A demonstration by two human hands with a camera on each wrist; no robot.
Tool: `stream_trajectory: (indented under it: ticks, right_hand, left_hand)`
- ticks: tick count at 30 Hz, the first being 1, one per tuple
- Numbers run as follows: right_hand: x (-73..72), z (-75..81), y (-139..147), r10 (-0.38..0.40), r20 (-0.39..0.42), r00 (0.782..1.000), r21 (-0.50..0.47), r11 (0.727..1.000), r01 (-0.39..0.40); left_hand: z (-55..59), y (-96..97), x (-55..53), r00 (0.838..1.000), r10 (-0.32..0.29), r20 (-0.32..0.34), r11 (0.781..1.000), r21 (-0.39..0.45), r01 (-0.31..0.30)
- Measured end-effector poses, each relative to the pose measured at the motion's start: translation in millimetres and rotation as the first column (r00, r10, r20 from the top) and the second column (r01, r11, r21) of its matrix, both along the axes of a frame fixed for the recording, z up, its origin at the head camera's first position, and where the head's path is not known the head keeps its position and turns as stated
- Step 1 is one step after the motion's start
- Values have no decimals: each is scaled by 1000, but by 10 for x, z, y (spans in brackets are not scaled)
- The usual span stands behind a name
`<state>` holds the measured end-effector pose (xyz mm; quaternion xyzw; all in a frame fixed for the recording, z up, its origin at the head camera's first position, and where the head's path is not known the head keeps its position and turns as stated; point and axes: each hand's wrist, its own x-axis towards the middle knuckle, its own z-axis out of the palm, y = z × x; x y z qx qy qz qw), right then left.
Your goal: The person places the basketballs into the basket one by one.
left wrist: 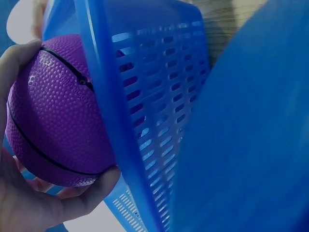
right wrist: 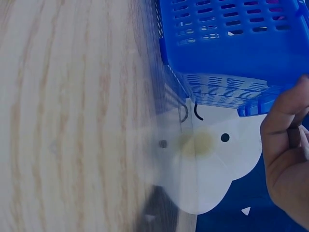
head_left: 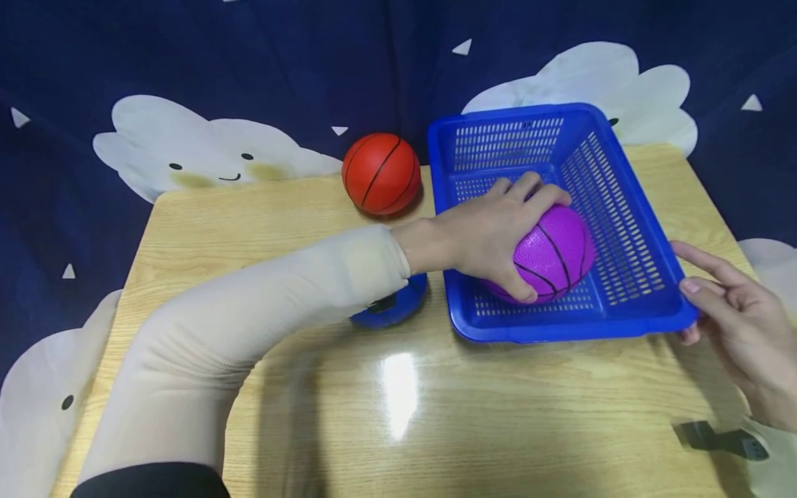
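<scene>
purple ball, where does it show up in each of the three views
Head: purple ball right of centre, gripped by the left hand, inside the blue basket's outline.
Left wrist: left side, partly hidden behind the basket.
Right wrist: only pinkish-purple patches through the basket at top right, probably the ball.
Shared landmark: the blue basket.

Markings: no text, brand or number can be clearly read.
On the purple ball (left wrist: 55, 121), a slanting line of raised lettering (left wrist: 75, 88) is seen in the left wrist view, but too small and low-contrast to be deciphered. Small raised emblems (left wrist: 32, 79) are also made out up-left of it; their design is not resolved.
</scene>
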<state>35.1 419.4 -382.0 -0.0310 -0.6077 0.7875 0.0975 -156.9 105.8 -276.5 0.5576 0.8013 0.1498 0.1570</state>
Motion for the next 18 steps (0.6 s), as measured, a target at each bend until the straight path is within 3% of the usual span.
stream_trajectory:
  ticks: [3,11,18]
  right_hand:
    - [1,-7,0,-7,-3,1000,-1,1000,7]
    - [-9,-16,10,10,-25,1000,-16,1000,-10]
    - [-7,-20,-15,-19,5,1000,2,1000,19]
  left_hand:
    - [-39,13,7,1000,-17,-26,999,-36,16]
    - [-173,16,22,999,-28,18,992,-122,30]
    - [-256,34,2,998,7,57,990,-140,1]
